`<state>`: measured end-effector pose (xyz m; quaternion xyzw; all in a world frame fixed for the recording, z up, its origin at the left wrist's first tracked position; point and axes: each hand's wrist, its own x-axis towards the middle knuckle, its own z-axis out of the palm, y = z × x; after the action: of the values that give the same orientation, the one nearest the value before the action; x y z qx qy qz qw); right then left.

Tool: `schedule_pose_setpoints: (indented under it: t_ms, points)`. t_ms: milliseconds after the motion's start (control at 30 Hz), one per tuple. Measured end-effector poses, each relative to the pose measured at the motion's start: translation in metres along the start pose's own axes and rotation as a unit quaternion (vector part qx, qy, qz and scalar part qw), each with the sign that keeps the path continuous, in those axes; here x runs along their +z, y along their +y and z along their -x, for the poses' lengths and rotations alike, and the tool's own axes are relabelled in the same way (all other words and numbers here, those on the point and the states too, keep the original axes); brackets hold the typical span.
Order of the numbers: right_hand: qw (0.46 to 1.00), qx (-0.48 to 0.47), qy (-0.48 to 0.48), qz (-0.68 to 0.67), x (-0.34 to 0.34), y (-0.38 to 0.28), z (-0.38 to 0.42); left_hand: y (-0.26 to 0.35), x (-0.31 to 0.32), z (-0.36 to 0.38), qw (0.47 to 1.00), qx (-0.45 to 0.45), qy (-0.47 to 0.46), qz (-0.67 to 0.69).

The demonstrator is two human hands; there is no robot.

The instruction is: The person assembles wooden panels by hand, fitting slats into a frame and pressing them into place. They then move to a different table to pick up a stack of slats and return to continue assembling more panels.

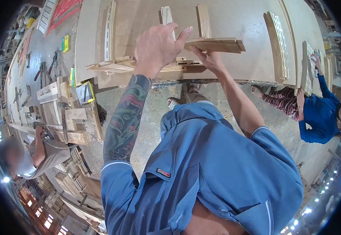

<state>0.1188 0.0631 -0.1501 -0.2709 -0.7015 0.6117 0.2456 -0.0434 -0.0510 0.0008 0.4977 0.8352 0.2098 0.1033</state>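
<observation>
My right hand (209, 62) grips a flat wooden board (217, 45) near its left part, from the near side, holding it above the worktable (241, 23). To its left, my left hand (158, 47) hovers with its back towards me. Its thumb is stretched apart from the index finger; the other fingers are partly hidden. A pale wooden strip (166, 15) runs behind the left hand. Another strip (204, 20) lies just beyond the held board. Below my hands, a wooden frame piece (117, 65) with slotted parts lies along the table's near edge.
Slotted wooden pieces (277, 45) stand at the right of the table. A co-worker in blue (319, 113) handles a slatted piece (307, 66) there. At left, another person (37, 154) works by a bench with a hammer (64, 121), pliers (53, 62) and wood pieces.
</observation>
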Motion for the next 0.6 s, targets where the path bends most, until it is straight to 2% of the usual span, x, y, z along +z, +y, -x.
schedule_pose_setpoints:
  t_ms: [33, 100, 167, 200, 267, 300, 367, 400, 467, 533, 600]
  points:
    - [0.999, -0.036, -0.002, 0.029, 0.001, -0.002, 0.000, 0.001, -0.001, 0.000, 1.000, -0.004, 0.000, 0.002]
    - [0.998, -0.023, -0.040, 0.035, 0.002, 0.000, 0.002, 0.002, -0.003, 0.001, 1.000, 0.000, 0.001, 0.000]
    - [0.988, 0.002, -0.102, 0.120, 0.002, -0.006, 0.006, 0.000, -0.001, 0.000, 1.000, -0.003, 0.006, 0.003]
    - [0.987, 0.005, -0.105, 0.119, -0.001, -0.009, 0.004, 0.000, 0.000, 0.001, 1.000, -0.005, 0.013, 0.006]
    - [0.968, -0.022, -0.179, 0.174, -0.006, -0.011, -0.003, -0.001, 0.000, 0.001, 1.000, -0.009, 0.010, 0.006]
    - [0.968, -0.019, -0.183, 0.171, -0.005, -0.005, -0.002, 0.000, 0.000, 0.002, 1.000, -0.008, 0.008, 0.004]
    - [0.943, -0.095, -0.221, 0.229, -0.003, 0.008, -0.001, 0.000, -0.003, 0.002, 1.000, -0.015, -0.009, 0.018]
    - [0.944, -0.090, -0.223, 0.227, 0.000, 0.007, 0.002, 0.000, -0.002, 0.003, 0.999, -0.016, -0.025, 0.033]
    - [0.920, -0.015, -0.212, 0.330, 0.013, -0.002, 0.006, -0.001, -0.003, 0.003, 0.998, -0.011, -0.038, 0.056]
    - [0.922, -0.030, -0.216, 0.320, 0.012, 0.001, 0.003, -0.002, -0.004, -0.002, 0.996, -0.006, -0.045, 0.074]
    - [0.924, -0.044, -0.220, 0.311, 0.007, 0.014, 0.006, 0.005, 0.003, -0.005, 0.994, 0.045, -0.016, 0.094]
